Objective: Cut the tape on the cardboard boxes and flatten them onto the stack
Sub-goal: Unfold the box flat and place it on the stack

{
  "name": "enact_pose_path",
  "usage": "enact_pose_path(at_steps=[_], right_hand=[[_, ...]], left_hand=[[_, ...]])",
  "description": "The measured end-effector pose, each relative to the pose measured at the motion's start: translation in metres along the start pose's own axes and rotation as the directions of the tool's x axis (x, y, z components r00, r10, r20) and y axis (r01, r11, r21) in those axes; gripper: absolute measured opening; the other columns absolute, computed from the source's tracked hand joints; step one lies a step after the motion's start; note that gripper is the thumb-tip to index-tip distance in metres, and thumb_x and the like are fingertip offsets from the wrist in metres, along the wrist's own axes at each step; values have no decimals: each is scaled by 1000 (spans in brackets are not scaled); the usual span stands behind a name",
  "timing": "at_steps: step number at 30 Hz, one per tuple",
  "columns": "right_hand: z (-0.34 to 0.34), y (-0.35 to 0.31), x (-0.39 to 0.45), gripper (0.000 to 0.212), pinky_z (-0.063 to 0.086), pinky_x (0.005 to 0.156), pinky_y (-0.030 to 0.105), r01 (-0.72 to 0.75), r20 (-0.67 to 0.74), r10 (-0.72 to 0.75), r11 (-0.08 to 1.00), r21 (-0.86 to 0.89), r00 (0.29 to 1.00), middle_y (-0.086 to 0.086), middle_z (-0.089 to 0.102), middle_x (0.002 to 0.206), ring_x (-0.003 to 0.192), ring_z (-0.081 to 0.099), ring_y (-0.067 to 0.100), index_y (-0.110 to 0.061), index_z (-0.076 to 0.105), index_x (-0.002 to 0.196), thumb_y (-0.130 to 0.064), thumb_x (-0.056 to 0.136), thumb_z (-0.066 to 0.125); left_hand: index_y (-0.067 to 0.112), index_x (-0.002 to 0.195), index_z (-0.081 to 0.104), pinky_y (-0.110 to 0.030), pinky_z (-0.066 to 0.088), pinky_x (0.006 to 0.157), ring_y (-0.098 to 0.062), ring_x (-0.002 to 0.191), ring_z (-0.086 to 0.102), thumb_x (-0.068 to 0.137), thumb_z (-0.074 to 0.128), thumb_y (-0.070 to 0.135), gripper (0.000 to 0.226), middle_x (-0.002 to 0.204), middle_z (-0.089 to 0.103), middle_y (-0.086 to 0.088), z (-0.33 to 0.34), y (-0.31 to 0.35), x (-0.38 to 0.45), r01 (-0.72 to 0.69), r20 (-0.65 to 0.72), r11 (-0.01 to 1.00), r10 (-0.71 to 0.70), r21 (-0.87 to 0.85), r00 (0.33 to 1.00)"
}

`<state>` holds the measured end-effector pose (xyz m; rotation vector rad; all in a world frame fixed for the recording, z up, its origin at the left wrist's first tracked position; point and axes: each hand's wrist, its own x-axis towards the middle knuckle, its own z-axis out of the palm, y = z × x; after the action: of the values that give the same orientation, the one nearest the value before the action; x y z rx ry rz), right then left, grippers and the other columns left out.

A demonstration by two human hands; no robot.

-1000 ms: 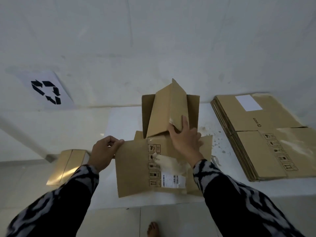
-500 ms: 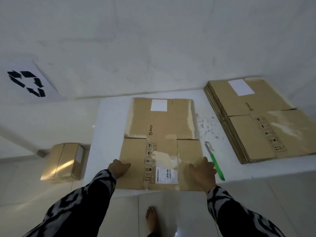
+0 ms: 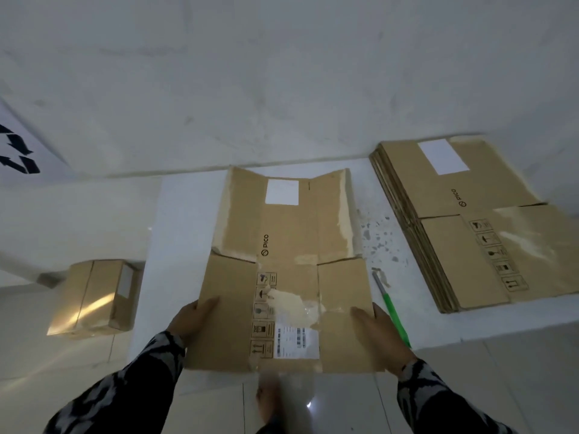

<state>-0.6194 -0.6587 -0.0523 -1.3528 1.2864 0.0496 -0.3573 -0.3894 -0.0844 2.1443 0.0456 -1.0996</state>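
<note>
While two hands point(image 3: 194, 321) point(image 3: 380, 332) hold one flattened box point(image 3: 291, 270)

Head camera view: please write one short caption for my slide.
Both hands, left and right, grip a flattened cardboard box beside the flat stack and green cutter.

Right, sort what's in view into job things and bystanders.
Job:
flattened box, held at its near edge by the left hand and right hand
stack of flat boxes
green-handled cutter
taped box on the floor

Lying about:
recycling sign
bare foot
</note>
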Motion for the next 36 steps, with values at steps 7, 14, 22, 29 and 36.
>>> enact_pose_path(at_steps=[7, 14, 22, 29, 36], right_hand=[[-13, -34, -7, 30, 43, 106, 35, 258, -55, -274, 944, -206, 960, -11, 59, 126, 114, 56, 14, -30, 50, 133, -30, 104, 45], [-112, -64, 13, 26, 49, 91, 21, 331, -92, -352, 925, -187, 932, -8, 65, 119, 102, 61, 7, -28, 57, 127, -32, 102, 49], [-301, -82, 72, 18, 46, 75, 29, 444, -71, -468, 868, -224, 881, -12, 66, 101, 94, 63, 12, -31, 60, 116, -27, 101, 51], [-451, -75, 117, 23, 51, 86, 36, 401, -85, -428, 888, -223, 900, -1, 68, 110, 95, 63, 19, -25, 61, 120, -31, 101, 50], [-527, -61, 164, 28, 47, 76, 32, 330, -70, -372, 885, -328, 926, 1, 67, 109, 93, 63, 21, -21, 63, 120, -36, 99, 52]], left_hand=[[17, 129, 56, -48, 42, 101, -35, 109, 59, 101, 48, 40, 37, 125, 63, -13, 35, 35, -36, -237, -254, 967, 254, 95, 933], [27, 115, 55, -46, 44, 90, -28, 94, 59, 98, 49, 52, 31, 105, 63, -1, 90, 98, -58, -334, -285, 942, 328, 29, 901], [22, 116, 60, -40, 45, 84, -26, 97, 61, 93, 48, 57, 43, 108, 66, -1, 253, 183, -90, -473, -372, 881, 444, 13, 815], [12, 121, 61, -29, 37, 81, -22, 97, 57, 101, 50, 37, 33, 110, 63, -4, 387, 270, -109, -484, -355, 875, 459, 22, 814], [10, 132, 47, -32, 41, 83, -27, 101, 57, 101, 48, 39, 42, 124, 59, -12, 474, 297, -95, -340, -277, 940, 321, -22, 906]])
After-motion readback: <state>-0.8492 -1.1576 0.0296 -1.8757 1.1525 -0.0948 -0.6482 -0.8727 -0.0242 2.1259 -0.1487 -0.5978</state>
